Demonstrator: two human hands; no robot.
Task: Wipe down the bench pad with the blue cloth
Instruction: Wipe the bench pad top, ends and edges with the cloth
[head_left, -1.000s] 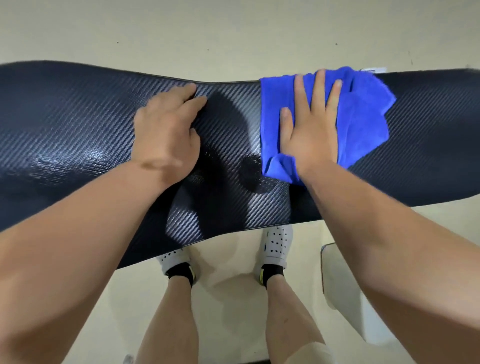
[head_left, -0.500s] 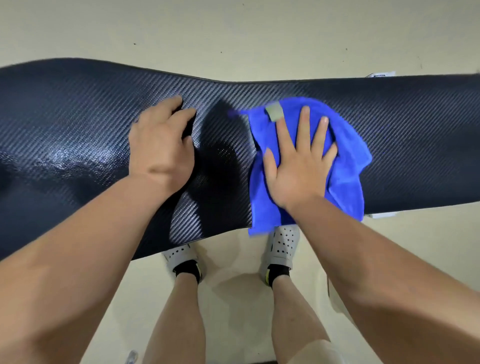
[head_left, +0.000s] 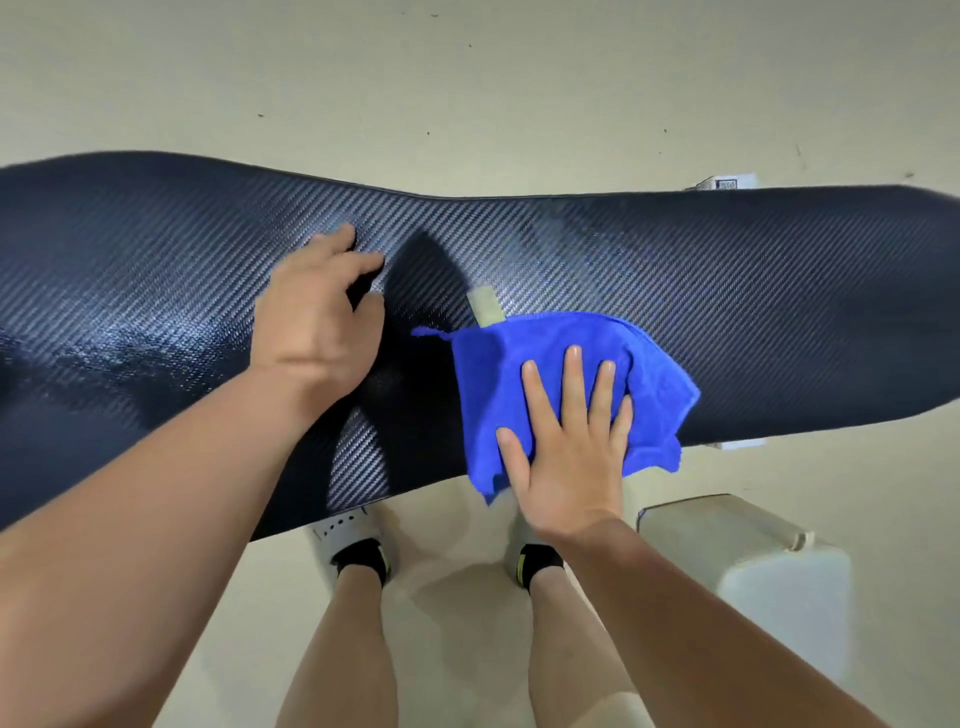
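Note:
A long black bench pad (head_left: 779, 312) with a woven carbon-fibre pattern runs across the view from left to right. The blue cloth (head_left: 654, 395) lies crumpled on the pad's near edge, right of centre, with one corner hanging over that edge. A pale tag (head_left: 484, 305) sticks out at its far side. My right hand (head_left: 566, 447) lies flat on the cloth, fingers spread, pressing it onto the pad. My left hand (head_left: 317, 317) rests on the bare pad left of the cloth, fingers loosely curled, with nothing in it.
Pale floor (head_left: 467, 78) surrounds the bench. My feet in white shoes (head_left: 343, 530) stand below the pad's near edge. A white plastic container (head_left: 753, 561) sits on the floor at the lower right. A small labelled white part (head_left: 727, 183) shows behind the pad.
My right hand has drawn the cloth from the pad's far edge back to the near edge. My left hand stayed in about the same spot on the pad.

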